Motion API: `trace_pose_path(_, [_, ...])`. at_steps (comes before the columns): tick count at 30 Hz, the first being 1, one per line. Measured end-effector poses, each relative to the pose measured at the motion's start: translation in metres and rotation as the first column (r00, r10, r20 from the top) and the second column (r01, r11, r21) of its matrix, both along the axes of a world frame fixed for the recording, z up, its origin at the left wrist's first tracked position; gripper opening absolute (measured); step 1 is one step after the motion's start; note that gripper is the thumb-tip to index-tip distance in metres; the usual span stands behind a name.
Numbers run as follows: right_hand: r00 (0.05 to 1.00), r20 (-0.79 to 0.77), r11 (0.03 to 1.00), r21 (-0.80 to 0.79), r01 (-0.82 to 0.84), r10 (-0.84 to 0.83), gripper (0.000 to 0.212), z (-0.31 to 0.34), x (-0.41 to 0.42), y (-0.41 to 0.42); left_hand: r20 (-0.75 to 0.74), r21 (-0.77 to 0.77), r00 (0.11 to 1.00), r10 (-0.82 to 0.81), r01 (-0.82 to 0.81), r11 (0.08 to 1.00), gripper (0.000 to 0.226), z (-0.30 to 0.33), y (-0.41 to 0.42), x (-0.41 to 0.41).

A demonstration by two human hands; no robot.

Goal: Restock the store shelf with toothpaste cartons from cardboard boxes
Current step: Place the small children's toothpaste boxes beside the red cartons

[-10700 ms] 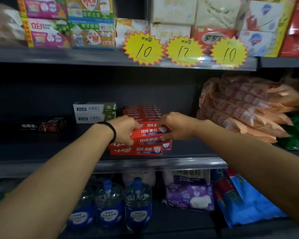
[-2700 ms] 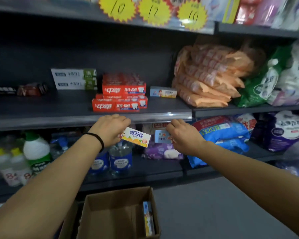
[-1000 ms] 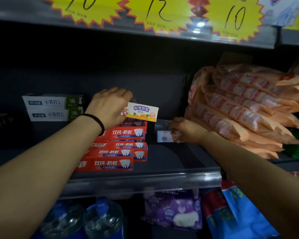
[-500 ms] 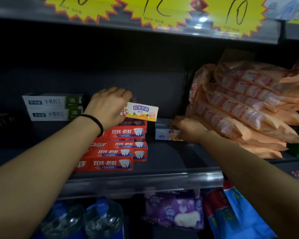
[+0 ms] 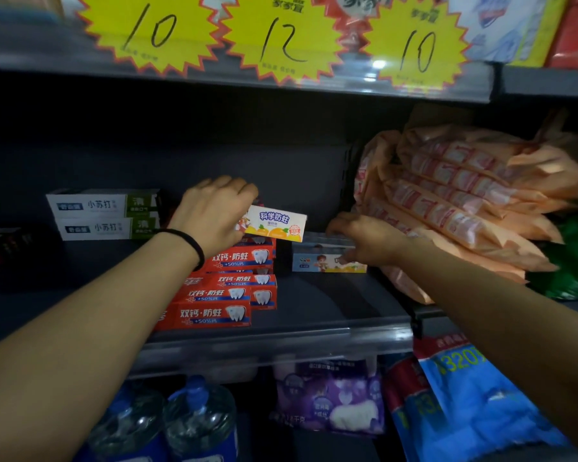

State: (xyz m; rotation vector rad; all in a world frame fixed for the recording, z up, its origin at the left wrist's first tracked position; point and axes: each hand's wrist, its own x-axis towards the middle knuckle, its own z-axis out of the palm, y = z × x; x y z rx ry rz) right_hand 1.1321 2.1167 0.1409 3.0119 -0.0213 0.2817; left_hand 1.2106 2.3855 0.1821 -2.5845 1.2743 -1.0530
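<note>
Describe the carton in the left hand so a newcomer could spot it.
On the dark middle shelf, above the red toothpaste stack, the left hand holds a small carton. It alone is white with oranges printed on it.

Two bare forearms, no sleeves visible. Left hand (image 5: 216, 211): thin black elastic band (image 5: 191, 243) encircling the wrist. Right hand (image 5: 364, 241): no ring, watch or band visible.
</note>
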Motion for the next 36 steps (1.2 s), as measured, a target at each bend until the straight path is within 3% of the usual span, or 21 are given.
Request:
trace_pose_path(4, [0.998,0.007,0.994,0.098,-0.057,0.057,0.061,0.033,-0.024,0.014,0.024,-0.036,0.997,-0.078,0.079,0.996,0.037,-0.002,-0.006,-0.018])
trace_pose_path(10, [0.993,-0.039,0.972,0.208,-0.105,0.115,0.063,0.057,-0.064,0.037,0.054,0.001,0.985,-0.165,0.166,0.986,0.056,-0.024,-0.02,-0.051])
trace_pose_path(18, [0.985,-0.156,0.988,0.151,-0.046,0.07,0.041,0.05,-0.09,0.035,0.021,-0.041,0.97,-0.243,0.244,0.969,0.059,-0.041,-0.042,-0.091])
trace_pose_path(24, [0.981,-0.19,0.984,0.176,-0.005,0.039,0.044,0.047,-0.103,0.032,-0.008,-0.048,0.969,-0.248,0.247,0.968,0.059,-0.049,-0.048,-0.1])
trace_pose_path(27, [0.981,-0.19,0.983,0.184,0.011,0.025,0.045,0.047,-0.108,0.029,-0.087,-0.001,0.969,-0.232,0.233,0.973,0.052,-0.048,-0.05,-0.103])
trace_pose_path(32, [0.989,-0.149,0.987,0.159,0.027,-0.003,0.044,0.046,-0.11,0.019,-0.398,0.007,0.901,-0.171,0.189,0.982,0.054,-0.035,-0.042,-0.086])
trace_pose_path(36, [0.994,-0.113,0.993,0.113,0.024,-0.011,0.047,0.041,-0.108,0.011,-0.499,0.002,0.858,-0.118,0.138,0.99,0.047,-0.029,-0.041,-0.073])
